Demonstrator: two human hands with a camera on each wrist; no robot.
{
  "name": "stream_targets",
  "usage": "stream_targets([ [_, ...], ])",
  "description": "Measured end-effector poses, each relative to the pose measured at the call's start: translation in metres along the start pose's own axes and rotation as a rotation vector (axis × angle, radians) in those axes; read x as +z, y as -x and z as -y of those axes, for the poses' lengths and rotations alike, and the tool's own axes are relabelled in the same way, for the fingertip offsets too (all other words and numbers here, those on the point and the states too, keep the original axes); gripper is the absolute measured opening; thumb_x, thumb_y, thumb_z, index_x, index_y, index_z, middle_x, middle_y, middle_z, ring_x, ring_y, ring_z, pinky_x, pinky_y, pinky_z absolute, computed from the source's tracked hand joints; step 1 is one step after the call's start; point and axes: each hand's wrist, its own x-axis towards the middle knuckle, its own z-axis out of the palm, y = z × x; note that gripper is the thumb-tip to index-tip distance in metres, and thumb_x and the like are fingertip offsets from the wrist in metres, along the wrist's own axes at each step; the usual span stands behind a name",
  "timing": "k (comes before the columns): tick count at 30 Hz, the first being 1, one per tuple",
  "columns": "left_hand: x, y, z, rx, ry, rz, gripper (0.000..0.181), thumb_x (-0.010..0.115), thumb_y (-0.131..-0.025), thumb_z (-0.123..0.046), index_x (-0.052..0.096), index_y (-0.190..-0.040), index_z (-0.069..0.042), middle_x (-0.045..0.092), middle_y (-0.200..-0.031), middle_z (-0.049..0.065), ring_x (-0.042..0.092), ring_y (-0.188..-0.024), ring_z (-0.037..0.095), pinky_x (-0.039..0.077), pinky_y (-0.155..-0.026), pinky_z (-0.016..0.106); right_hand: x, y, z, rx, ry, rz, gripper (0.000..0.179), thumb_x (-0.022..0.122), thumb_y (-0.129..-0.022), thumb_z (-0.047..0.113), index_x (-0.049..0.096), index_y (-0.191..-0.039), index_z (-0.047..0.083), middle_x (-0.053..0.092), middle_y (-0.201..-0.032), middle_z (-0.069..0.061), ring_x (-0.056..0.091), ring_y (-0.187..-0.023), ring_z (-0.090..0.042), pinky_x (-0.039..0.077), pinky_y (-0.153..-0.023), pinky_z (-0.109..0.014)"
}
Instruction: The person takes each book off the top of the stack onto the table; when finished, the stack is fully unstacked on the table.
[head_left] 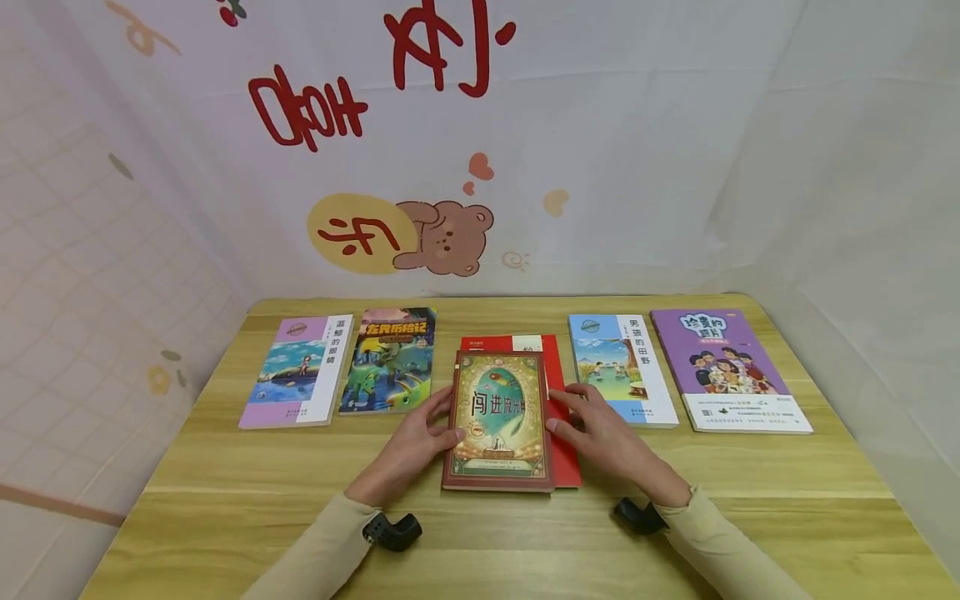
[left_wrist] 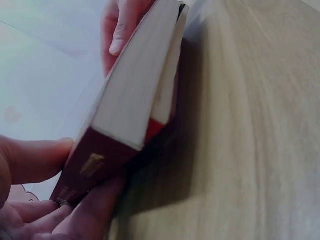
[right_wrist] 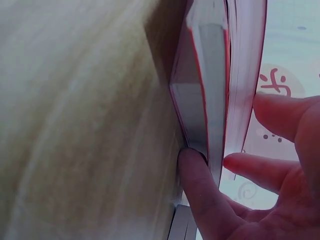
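A book with an ornate brown and green cover (head_left: 498, 467) lies on top of a red book (head_left: 567, 467) at the table's middle, the red one sticking out at the right and top. My left hand (head_left: 416, 437) grips the stack at the brown book's spine (left_wrist: 92, 162), thumb on the cover edge and fingers curled below. My right hand (head_left: 600, 433) holds the opposite side. Its thumb (right_wrist: 280, 112) is at the top book's edge, one finger at the red book's edge and another at the underside of the stack. A further book's pages (right_wrist: 190, 107) show under the red one.
Left of the stack lie a pink-and-white book (head_left: 296, 375) and a dinosaur-covered book (head_left: 390, 362). To the right are a blue-and-white book (head_left: 622, 371) and a purple book (head_left: 727, 367). A white printed curtain (head_left: 637, 125) hangs behind the wooden table (head_left: 517, 550).
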Motion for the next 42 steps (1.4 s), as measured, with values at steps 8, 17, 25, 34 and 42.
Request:
stream_targets([
  [8, -0.01, 0.007, -0.002, -0.045, 0.114, 0.066, 0.077, 0.063, -0.1, 0.0, 0.023, -0.165, -0.009, 0.029, -0.164, 0.025, 0.067, -0.115, 0.041, 0.062, -0.08, 0.048, 0.001, -0.002, -0.001, 0.005, 0.034, 0.011, 0.058, 0.068, -0.101, 0.035, 0.056, -0.148, 0.004, 0.044, -0.15, -0.022, 0.056, -0.12, -0.034, 0.053, -0.099, -0.053],
  [17, -0.02, 0.018, 0.0, 0.005, 0.06, 0.01, 0.076, 0.064, -0.098, 0.004, 0.029, -0.164, -0.011, 0.034, -0.162, 0.025, 0.068, -0.114, 0.039, 0.062, -0.083, 0.043, 0.0, -0.003, 0.001, 0.009, 0.063, 0.016, 0.06, 0.076, -0.096, 0.027, 0.056, -0.147, 0.002, 0.045, -0.148, -0.023, 0.056, -0.117, -0.033, 0.057, -0.094, -0.049],
  [25, -0.028, 0.025, 0.0, 0.04, 0.084, -0.05, 0.076, 0.066, -0.094, 0.008, 0.037, -0.162, -0.014, 0.04, -0.161, 0.019, 0.058, -0.129, 0.036, 0.059, -0.089, 0.034, 0.0, -0.003, 0.003, 0.044, 0.057, 0.029, 0.061, 0.077, -0.095, 0.025, 0.056, -0.147, 0.003, 0.044, -0.148, -0.023, 0.056, -0.118, -0.034, 0.057, -0.093, -0.048],
  [34, -0.042, 0.033, 0.006, 0.091, 0.138, -0.032, 0.078, 0.063, -0.094, 0.011, 0.031, -0.163, -0.008, 0.036, -0.161, 0.024, 0.06, -0.124, 0.037, 0.059, -0.088, 0.033, 0.001, -0.004, 0.003, 0.037, 0.063, 0.027, 0.061, 0.078, -0.094, 0.024, 0.056, -0.147, 0.003, 0.045, -0.148, -0.023, 0.053, -0.12, -0.035, 0.058, -0.092, -0.047],
  [42, -0.052, 0.041, 0.006, 0.104, 0.076, -0.024, 0.077, 0.063, -0.096, 0.005, 0.031, -0.163, -0.016, 0.039, -0.154, 0.024, 0.069, -0.11, 0.032, 0.059, -0.088, 0.035, 0.001, -0.004, 0.002, 0.045, 0.059, 0.03, 0.061, 0.079, -0.093, 0.025, 0.057, -0.147, 0.005, 0.045, -0.147, -0.022, 0.052, -0.121, -0.035, 0.058, -0.092, -0.048],
])
